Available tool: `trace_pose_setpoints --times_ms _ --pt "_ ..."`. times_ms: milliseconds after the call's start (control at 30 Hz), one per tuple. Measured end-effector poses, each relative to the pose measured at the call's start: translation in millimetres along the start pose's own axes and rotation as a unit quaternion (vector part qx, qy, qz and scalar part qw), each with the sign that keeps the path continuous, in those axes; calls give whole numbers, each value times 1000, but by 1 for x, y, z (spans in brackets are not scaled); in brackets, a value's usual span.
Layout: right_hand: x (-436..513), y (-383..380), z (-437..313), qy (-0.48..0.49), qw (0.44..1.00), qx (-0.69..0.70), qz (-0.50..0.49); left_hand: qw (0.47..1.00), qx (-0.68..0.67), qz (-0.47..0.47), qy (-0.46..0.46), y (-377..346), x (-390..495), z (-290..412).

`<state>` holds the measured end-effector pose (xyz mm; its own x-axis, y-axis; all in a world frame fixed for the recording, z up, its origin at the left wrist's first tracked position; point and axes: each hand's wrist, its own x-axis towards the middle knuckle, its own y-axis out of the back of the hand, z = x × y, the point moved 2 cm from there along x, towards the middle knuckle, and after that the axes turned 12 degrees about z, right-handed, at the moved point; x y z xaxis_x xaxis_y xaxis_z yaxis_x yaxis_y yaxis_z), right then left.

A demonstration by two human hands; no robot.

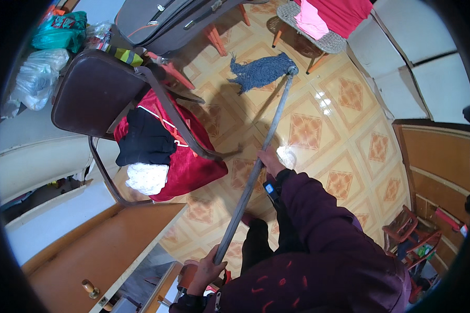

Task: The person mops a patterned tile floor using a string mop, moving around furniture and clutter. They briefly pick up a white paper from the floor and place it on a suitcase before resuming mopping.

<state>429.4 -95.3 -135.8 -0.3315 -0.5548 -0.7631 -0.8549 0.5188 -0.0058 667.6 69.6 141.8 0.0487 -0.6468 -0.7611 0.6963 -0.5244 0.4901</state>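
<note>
A string mop reaches from my body across the floor, its long grey handle (254, 172) slanting up to the right. My right hand (272, 161) is wrapped around the middle of the handle. Near the handle's lower end in the picture, my left hand (207, 272) grips it as well. The blue mop head (262, 71) lies spread on the patterned tile floor (305, 131), its strands trailing left from the clamp. Beside it stands a woven-seat stool (333, 42) with pink and red cloths on it.
A brown metal-framed chair (96, 90) bears a red cloth (199, 168) and dark and white clothes. A dark grey suitcase (168, 23) stands on red legs behind it. An orange-brown door (102, 238) is at lower left; white cabinets (399, 51) line the right.
</note>
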Motion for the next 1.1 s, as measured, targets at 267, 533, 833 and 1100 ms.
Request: trace_pose_setpoints --times_ms 267,533,833,1100 --pt "-77 33 53 -79 995 46 44 988 127 -66 -54 24 -32 -66" --pt "-156 -6 176 262 952 -143 -71 994 87 -21 -68 77 -108 -174" --pt "-227 -95 250 -162 983 79 -44 958 280 61 -31 170 -246 -200" --pt "-298 -104 254 -308 905 263 -130 856 471 142 -160 248 -269 -157"
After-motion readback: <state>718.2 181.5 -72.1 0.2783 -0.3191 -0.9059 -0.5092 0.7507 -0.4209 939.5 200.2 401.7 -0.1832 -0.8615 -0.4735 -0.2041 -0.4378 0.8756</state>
